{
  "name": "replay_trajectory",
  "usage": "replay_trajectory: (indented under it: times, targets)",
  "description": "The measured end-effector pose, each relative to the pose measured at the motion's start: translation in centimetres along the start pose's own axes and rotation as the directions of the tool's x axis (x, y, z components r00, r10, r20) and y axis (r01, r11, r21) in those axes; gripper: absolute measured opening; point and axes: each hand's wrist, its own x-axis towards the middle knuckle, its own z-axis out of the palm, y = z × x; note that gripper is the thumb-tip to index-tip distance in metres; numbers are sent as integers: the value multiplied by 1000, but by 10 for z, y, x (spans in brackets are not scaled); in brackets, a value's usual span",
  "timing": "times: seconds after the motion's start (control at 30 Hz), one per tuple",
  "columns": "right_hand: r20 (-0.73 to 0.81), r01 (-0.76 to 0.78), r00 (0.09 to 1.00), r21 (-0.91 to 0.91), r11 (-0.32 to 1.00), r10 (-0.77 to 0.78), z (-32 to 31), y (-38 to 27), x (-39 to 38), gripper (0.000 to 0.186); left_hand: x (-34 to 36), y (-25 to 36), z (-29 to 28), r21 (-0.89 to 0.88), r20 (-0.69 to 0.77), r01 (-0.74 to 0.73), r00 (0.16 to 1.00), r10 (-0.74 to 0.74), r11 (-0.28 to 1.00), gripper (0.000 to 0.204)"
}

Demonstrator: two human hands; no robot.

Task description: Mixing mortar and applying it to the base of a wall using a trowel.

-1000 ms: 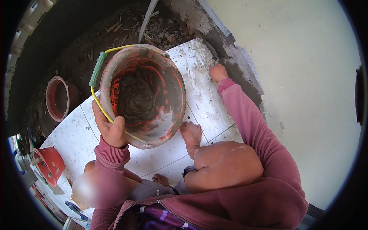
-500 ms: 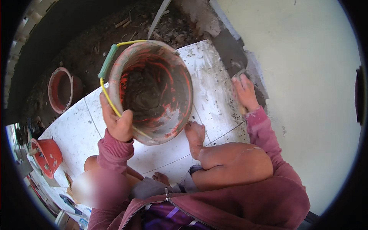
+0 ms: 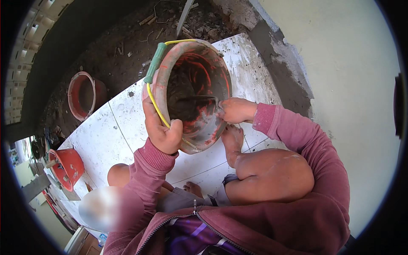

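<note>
Gripping the large mortar bucket [image 3: 162, 90] by its near left side, the left hand [image 3: 163, 134] has its thumb at the rim and its fingers along the outer wall; a yellow wire handle with a green grip [image 3: 155, 63] runs along that side. The vessel is tilted, its mouth facing the wearer, above the white tiled floor [image 3: 95, 136]. Inside, wet grey mortar [image 3: 180, 91] covers the depths, while streaks of orange-red plastic show through the smeared wall. The right hand [image 3: 236, 109], at the right rim, is closed on a trowel [image 3: 197, 98], whose dark blade extends into the opening; its handle is hidden. At left, a round reddish bucket [image 3: 101, 94] stands on dark soil [image 3: 123, 55], greyish inside, its contents unclear. Nearer the wearer, a tilted red bucket [image 3: 73, 163] on the tiles contains handle-like pieces.
</note>
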Motion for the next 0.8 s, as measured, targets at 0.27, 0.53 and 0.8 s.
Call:
replay_trajectory:
  times: [0.27,0.53,0.8]
  targets:
    - [-266,-130,953,80,988,147,1,7,6,33,-4,7,10,242,76,-177,984,163,954,65]
    - [-653,-151,755,-94,984,53,28,6,25,28,3,8,8,79,145,-43,989,31,996,66]
    - [-890,-38,430,-187,982,-153,46,45,-1,23,18,-11,-27,-7,-84,19,996,-20,1000,62]
